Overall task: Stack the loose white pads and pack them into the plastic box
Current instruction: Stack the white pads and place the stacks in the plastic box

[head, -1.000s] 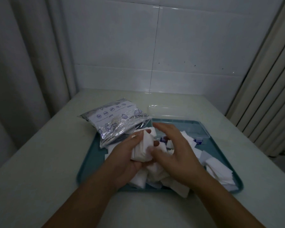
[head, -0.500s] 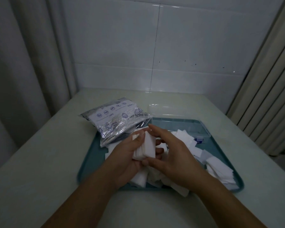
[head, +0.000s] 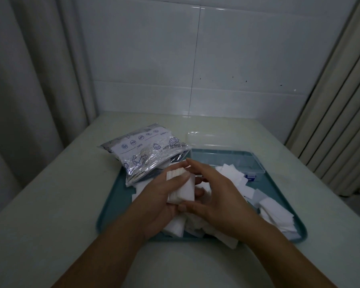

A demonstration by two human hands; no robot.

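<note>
Your left hand (head: pixel 154 202) grips a stack of white pads (head: pixel 182 187), thumb curled over its top edge, fingers wrapped behind. Your right hand (head: pixel 214 196) cups the stack from the other side w/ thumb under the bottom end and index finger touching the top, fingers curved round it. The stack sits upright-ish, held above the teal tray (head: pixel 112 206), roughly over its middle. Loose pads (head: pixel 276 215) lie scattered across the tray, mostly toward its right & near edges, some under your hands (count unclear). The clear plastic box (head: pixel 227 161) sits at the tray's far edge, lid (head: pixel 214 139) open and lying back on the surface (head: pixel 50 204); blue latch (head: pixel 250 176) at its right front corner. A printed zip bag (head: pixel 148 154) rests on the tray's far-left corner, overhanging onto the surface.
</note>
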